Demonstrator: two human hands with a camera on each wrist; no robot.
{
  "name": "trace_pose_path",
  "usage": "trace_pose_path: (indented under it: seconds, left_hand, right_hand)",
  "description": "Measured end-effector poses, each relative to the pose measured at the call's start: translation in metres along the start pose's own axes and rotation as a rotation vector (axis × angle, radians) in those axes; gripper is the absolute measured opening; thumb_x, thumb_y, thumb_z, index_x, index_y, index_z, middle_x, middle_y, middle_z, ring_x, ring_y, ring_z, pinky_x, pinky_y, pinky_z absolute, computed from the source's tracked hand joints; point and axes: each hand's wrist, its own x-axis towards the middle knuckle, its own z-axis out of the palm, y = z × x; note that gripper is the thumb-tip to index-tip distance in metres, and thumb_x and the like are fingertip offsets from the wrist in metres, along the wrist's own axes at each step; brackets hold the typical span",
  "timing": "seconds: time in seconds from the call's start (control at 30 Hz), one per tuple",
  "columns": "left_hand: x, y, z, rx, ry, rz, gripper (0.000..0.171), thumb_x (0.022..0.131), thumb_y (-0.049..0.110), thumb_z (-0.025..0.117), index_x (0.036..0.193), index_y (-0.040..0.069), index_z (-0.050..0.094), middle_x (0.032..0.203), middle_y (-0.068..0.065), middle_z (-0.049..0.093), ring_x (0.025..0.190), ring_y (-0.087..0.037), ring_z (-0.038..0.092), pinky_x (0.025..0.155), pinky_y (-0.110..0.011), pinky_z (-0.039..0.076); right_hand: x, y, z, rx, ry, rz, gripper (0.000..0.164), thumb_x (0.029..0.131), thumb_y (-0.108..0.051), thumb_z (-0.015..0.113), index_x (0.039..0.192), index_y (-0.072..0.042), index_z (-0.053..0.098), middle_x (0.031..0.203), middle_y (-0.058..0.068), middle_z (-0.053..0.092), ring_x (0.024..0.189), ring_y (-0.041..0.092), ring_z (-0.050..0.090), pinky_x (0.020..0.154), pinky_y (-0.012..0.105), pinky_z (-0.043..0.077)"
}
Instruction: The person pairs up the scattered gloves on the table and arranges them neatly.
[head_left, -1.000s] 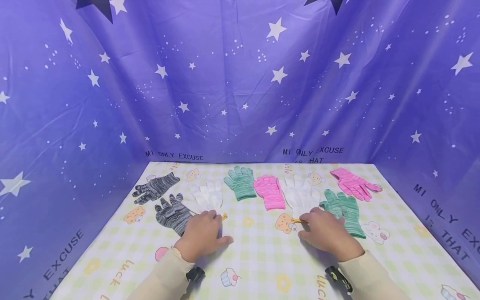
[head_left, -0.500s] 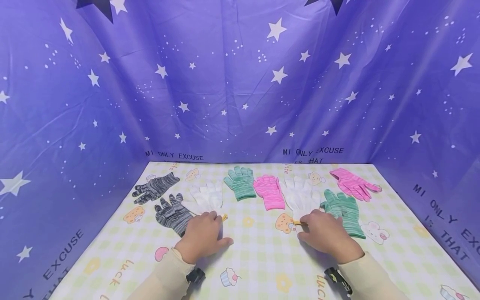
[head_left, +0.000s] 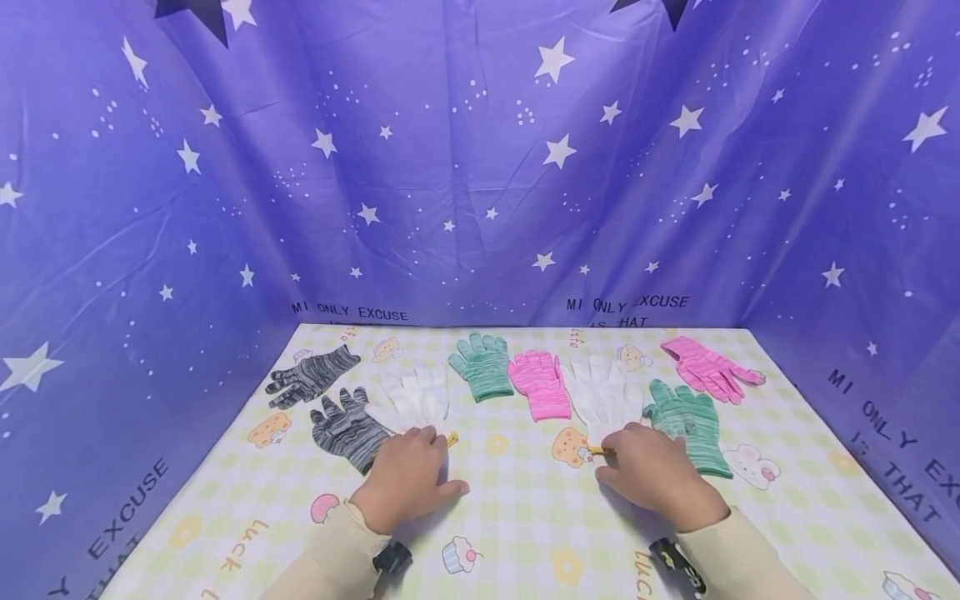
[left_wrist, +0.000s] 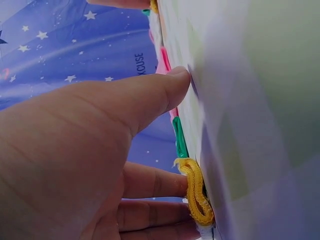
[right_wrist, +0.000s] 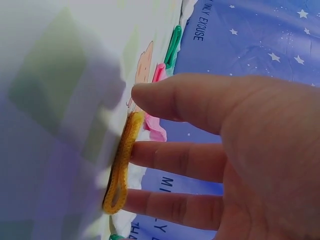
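So the left hand [head_left: 408,479] and right hand [head_left: 652,475] aren't gripping anything: the fingers look straight and just rest at the cuff ends of the left white glove [head_left: 414,396] and right white glove [head_left: 603,392], both lying on the worktop [head_left: 517,517]. My worry is snagging. The left one is right up against the nearer grey glove [head_left: 347,429], and the right one sits between the middle pink glove [head_left: 540,387] and nearer green glove [head_left: 690,429], so a sideways drag could take neighbours along. With no thumb pinch, a lift would probably slip too. The head view gives the whole layout but barely catches the trim; the wrist cams show the left yellow cuff [left_wrist: 195,182] buckled, the right yellow cuff [right_wrist: 125,145] straighter, and both thumbs clear of them.
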Motion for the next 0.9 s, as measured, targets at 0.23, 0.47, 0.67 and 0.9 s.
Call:
trace_pose_path:
  seconds: [0.23, 0.47, 0.67, 0.9]
  left_hand:
    - [0.0005, 0.0017, -0.0019, 0.001, 0.017, 0.002, 0.067, 0.083, 0.071, 0.07, 0.1, 0.007, 0.072, 0.093, -0.005, 0.067, 0.08, -0.025, 0.065, 0.067, -0.041, 0.056]
    - [0.0007, 0.0034, -0.0039, -0.009, -0.006, -0.002, 0.068, 0.083, 0.071, 0.07, 0.102, 0.006, 0.072, 0.093, -0.005, 0.066, 0.081, -0.026, 0.065, 0.07, -0.042, 0.057]
    - [-0.0017, 0.0054, -0.0042, -0.016, -0.021, -0.001, 0.069, 0.083, 0.072, 0.069, 0.105, 0.006, 0.072, 0.095, -0.006, 0.067, 0.084, -0.026, 0.066, 0.074, -0.042, 0.057]
    - [-0.007, 0.0083, -0.0044, -0.026, -0.002, 0.01, 0.066, 0.083, 0.071, 0.07, 0.1, 0.007, 0.072, 0.093, -0.005, 0.067, 0.08, -0.025, 0.065, 0.069, -0.041, 0.056]
  right_hand:
    - [0.0007, 0.0007, -0.0004, -0.013, 0.013, -0.015, 0.035, 0.081, -0.032, 0.079, 0.11, -0.011, 0.079, 0.1, 0.006, 0.074, 0.099, 0.033, 0.069, 0.086, 0.082, 0.041]
    - [0.0015, 0.0022, 0.0029, -0.026, 0.031, -0.053, 0.03, 0.081, -0.03, 0.077, 0.104, -0.011, 0.08, 0.089, 0.001, 0.072, 0.084, 0.023, 0.067, 0.074, 0.053, 0.054]
    - [-0.0025, -0.0005, 0.0008, -0.018, 0.032, -0.052, 0.029, 0.082, -0.03, 0.078, 0.104, -0.011, 0.08, 0.091, 0.002, 0.073, 0.086, 0.024, 0.068, 0.077, 0.053, 0.055]
    - [-0.0073, -0.0033, 0.0006, -0.007, 0.025, -0.045, 0.027, 0.083, -0.029, 0.078, 0.103, -0.011, 0.081, 0.092, 0.002, 0.075, 0.088, 0.025, 0.07, 0.077, 0.053, 0.056]
